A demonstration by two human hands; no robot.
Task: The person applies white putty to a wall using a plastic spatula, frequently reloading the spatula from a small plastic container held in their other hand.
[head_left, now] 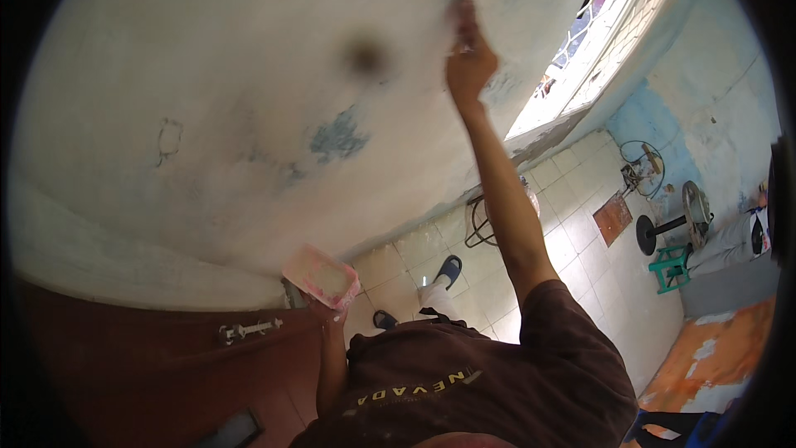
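Up at the wall (249,41), my right hand (471,75) is closed around a reddish putty knife (464,17), blurred by motion. Its thin dark end points upward at the wall surface; whether it touches cannot be made out. Lower down on the left, my left hand (329,312) grips a pink-rimmed rectangular plastic tub (323,278) from below. Pale material coats the inside of the tub, with pink smears along its edge. Off-white covers the wall, and a bare blue patch (338,136) shows between the two hands.
A window with a white grille (613,25) opens at the upper right. Below left is a brown door (157,340) with a metal bolt (251,330). On the tiled floor (580,241) stand a green stool (670,270) and a black-based pedestal (655,232).
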